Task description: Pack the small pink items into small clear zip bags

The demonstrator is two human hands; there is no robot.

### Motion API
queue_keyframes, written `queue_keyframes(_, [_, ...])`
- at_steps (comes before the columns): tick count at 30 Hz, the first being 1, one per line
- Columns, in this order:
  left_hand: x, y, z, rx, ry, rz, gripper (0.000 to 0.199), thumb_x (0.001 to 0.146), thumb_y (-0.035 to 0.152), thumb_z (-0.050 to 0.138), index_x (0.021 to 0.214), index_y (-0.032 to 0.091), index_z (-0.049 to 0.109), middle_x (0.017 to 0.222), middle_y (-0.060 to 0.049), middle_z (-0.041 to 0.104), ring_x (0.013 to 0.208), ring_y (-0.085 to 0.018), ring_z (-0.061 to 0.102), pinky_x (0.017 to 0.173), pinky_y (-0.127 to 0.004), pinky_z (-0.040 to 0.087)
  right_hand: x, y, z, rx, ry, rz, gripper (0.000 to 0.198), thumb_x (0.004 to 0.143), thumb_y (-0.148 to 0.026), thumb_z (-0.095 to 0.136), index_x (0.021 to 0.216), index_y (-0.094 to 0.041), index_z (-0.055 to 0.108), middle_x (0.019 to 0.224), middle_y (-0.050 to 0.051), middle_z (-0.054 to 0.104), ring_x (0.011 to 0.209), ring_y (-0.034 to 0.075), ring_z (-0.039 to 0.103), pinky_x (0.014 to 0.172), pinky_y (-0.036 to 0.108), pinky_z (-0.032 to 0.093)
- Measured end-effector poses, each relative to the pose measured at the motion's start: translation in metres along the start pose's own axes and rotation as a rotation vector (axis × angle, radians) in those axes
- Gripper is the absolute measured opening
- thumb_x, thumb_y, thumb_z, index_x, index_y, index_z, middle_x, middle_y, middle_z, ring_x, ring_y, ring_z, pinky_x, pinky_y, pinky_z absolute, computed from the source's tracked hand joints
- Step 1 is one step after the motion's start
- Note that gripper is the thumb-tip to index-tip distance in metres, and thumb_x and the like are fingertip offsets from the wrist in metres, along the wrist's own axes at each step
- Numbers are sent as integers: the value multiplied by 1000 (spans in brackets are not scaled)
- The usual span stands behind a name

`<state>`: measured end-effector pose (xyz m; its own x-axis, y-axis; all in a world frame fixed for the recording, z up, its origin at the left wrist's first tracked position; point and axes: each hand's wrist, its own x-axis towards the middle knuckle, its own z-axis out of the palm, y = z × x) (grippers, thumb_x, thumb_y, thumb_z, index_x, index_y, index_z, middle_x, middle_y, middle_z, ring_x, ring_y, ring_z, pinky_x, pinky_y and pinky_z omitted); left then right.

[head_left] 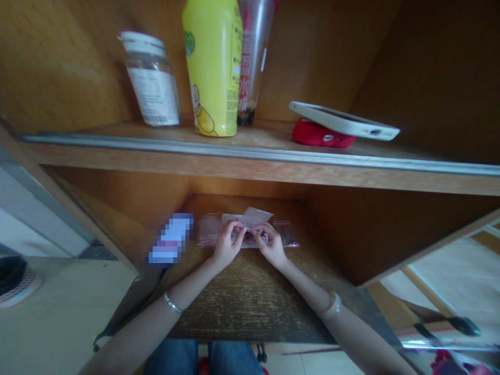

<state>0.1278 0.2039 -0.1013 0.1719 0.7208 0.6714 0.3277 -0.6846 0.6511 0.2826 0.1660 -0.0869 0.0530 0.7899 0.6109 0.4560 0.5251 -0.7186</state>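
Both hands meet over the middle of the worn wooden desk surface [234,297], inside the lower compartment. Thumb and fingertips of my left hand [228,242] are pinched at the edge of a small, whitish see-through plastic bag [257,215]. My right hand [271,244] pinches the same bag from the other side, with its fingers curled. Beneath the fingertips lie small dark red and white pieces [250,237], too small to make out. Flat clear zip bags [209,230] rest beside my left hand, and another zip bag [288,233] lies beyond my right hand.
A phone with a blurred screen [171,239] is at the left with a dark strap. Above, the shelf edge [250,156] crosses in front. On it stand a white-lidded jar [154,88], a yellow bottle [214,73], a clear cup [255,57] and a white device [344,121] on a red case [318,134].
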Motion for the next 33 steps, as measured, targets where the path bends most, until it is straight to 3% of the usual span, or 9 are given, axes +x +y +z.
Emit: queue_keyframes(33, [0,5,-1,2,-70,57,13,89,27,51,84,20,60,81,-4,66,80,-17,62,78,-31,50,-1,3,1,15,-21,-2,11,85,-27,56,82,-21,64,80,4,63,75,17,58,69,29,46])
